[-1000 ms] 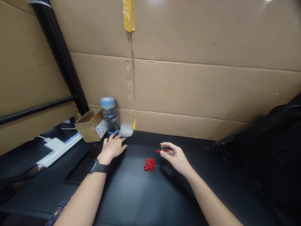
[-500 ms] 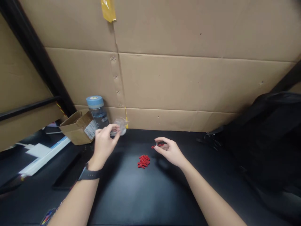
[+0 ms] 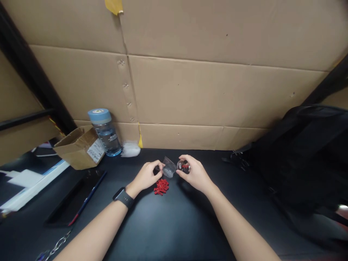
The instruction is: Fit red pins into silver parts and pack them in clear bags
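Note:
My left hand (image 3: 149,174) pinches a small clear plastic bag (image 3: 169,168) by its left side. The bag hangs just above the table, with its other end close to my right hand. Between the curved fingers and thumb of my right hand (image 3: 195,171) is a small round, shiny piece (image 3: 179,165) with a clear rim. Something red shows against it; its exact kind cannot be made out. Below the bag, a small heap of red clip-like pieces (image 3: 162,187) lies on the black table (image 3: 168,224).
A blue-lidded water bottle (image 3: 105,134) and an open cardboard box (image 3: 78,146) stand back left, beside white plastic packaging (image 3: 130,149). A dark tablet-like slab (image 3: 74,199) lies left. A black backpack (image 3: 307,159) fills the right side. Cardboard panels (image 3: 190,98) wall the back.
My left hand has moved right from beside the bottle, bringing the clear bag to my right hand. The round piece in my right hand has turned from edge-on to face me.

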`<state>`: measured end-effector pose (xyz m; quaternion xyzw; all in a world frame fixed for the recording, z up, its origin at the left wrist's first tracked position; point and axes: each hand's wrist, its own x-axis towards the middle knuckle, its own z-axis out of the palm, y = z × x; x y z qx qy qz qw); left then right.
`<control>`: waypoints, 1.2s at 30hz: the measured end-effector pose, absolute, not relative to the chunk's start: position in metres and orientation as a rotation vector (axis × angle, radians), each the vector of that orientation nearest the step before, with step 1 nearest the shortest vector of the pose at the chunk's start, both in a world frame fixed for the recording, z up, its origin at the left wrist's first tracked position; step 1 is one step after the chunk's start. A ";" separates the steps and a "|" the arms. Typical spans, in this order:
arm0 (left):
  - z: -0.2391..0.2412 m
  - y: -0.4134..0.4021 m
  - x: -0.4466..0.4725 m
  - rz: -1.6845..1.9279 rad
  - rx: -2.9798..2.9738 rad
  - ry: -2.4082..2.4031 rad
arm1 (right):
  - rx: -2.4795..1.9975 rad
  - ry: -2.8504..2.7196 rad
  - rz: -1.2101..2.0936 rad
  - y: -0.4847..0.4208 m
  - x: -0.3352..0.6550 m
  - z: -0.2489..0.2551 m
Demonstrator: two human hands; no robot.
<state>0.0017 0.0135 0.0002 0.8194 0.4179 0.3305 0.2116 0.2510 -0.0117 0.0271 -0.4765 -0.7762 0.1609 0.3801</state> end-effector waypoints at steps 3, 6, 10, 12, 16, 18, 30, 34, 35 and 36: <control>-0.001 0.012 0.001 0.826 2.332 1.133 | -1.194 -2.056 0.401 -0.014 0.249 0.029; -0.001 0.009 0.002 0.724 2.455 1.140 | -1.201 -2.097 0.394 -0.017 0.246 0.032; -0.004 0.007 0.002 0.627 2.542 1.222 | -1.231 -2.098 0.391 -0.018 0.246 0.034; -0.007 0.007 0.002 0.618 2.590 1.252 | -1.240 -2.102 0.388 -0.017 0.246 0.032; -0.012 0.008 0.004 0.619 2.626 1.267 | -1.302 -2.133 0.341 -0.012 0.242 0.019; -0.014 0.008 0.004 0.621 2.613 1.268 | -1.363 -2.141 0.288 -0.008 0.238 0.011; -0.011 0.008 0.001 0.511 2.544 1.207 | -1.411 -2.072 0.295 0.009 0.232 -0.010; -0.012 0.008 0.002 0.522 2.540 1.189 | -1.367 -2.050 0.341 0.015 0.233 -0.014; -0.011 0.008 0.002 0.521 2.539 1.189 | -1.362 -2.039 0.357 0.016 0.233 -0.015; -0.011 0.008 0.003 0.518 2.537 1.192 | -1.360 -2.026 0.372 0.017 0.233 -0.016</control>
